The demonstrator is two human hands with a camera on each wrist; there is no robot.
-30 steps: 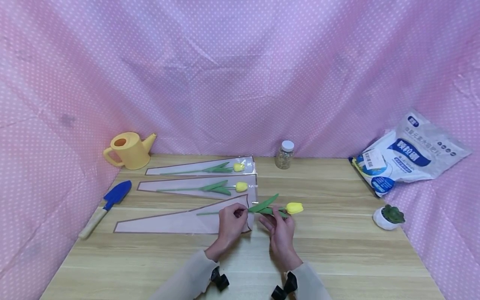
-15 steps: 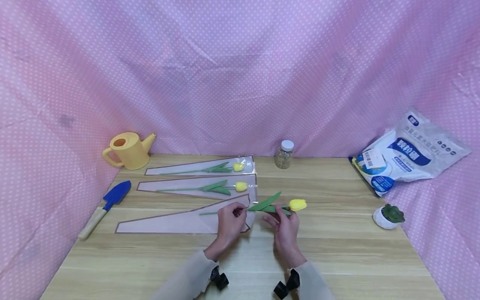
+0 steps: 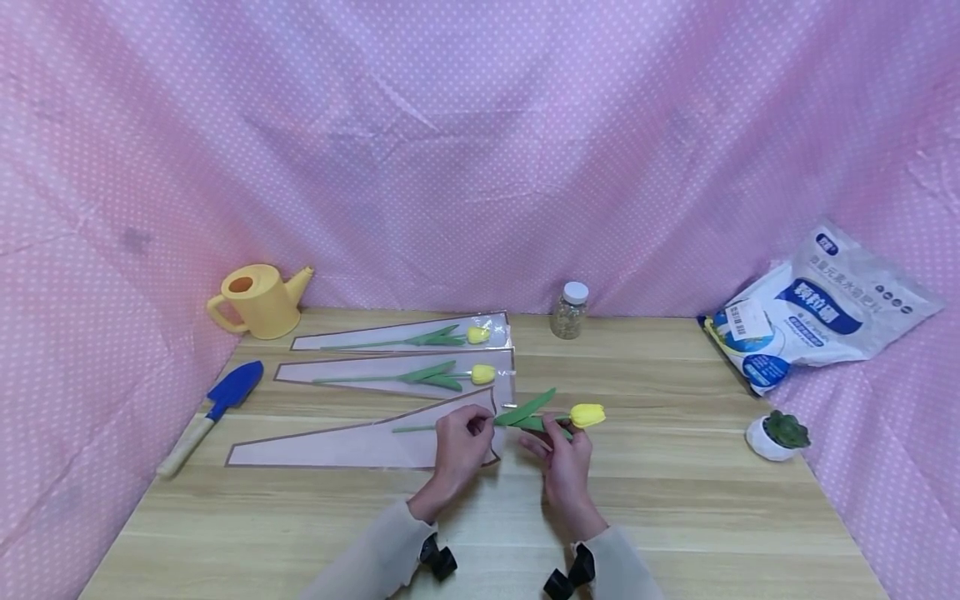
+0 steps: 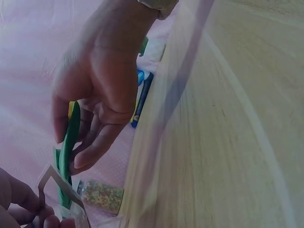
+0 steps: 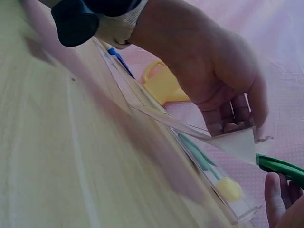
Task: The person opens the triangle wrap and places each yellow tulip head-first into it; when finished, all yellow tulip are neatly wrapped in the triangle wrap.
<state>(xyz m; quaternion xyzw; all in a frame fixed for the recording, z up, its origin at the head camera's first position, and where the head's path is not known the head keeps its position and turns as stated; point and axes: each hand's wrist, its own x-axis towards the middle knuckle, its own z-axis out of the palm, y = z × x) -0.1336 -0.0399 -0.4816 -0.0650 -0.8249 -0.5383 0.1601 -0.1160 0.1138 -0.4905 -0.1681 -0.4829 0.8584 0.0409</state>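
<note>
My left hand (image 3: 461, 446) pinches the wide mouth of a clear flower sleeve (image 3: 322, 448) with a dark border, near the table's front middle. In the right wrist view the sleeve's mouth (image 5: 237, 145) is lifted and gapes. My right hand (image 3: 567, 479) holds a yellow tulip (image 3: 587, 415) by its green leaves and stem. The tulip's lower stem lies within the sleeve's outline, while leaves and bloom stick out to the right. In the left wrist view the right thumb and fingers close round the leaves (image 4: 70, 133). My left fingertips are partly hidden in the head view.
Behind lie two sleeves, a middle one (image 3: 375, 369) and a back one (image 3: 360, 337), each with a yellow tulip. A yellow watering can (image 3: 262, 304) and blue trowel (image 3: 234, 386) are left. A jar (image 3: 569, 312), fertilizer bag (image 3: 817, 308) and potted succulent (image 3: 780, 433) stand right.
My right hand draws the tulip slightly to the right, then brings it back left to about where it was. The left hand keeps its hold on the sleeve's mouth.
</note>
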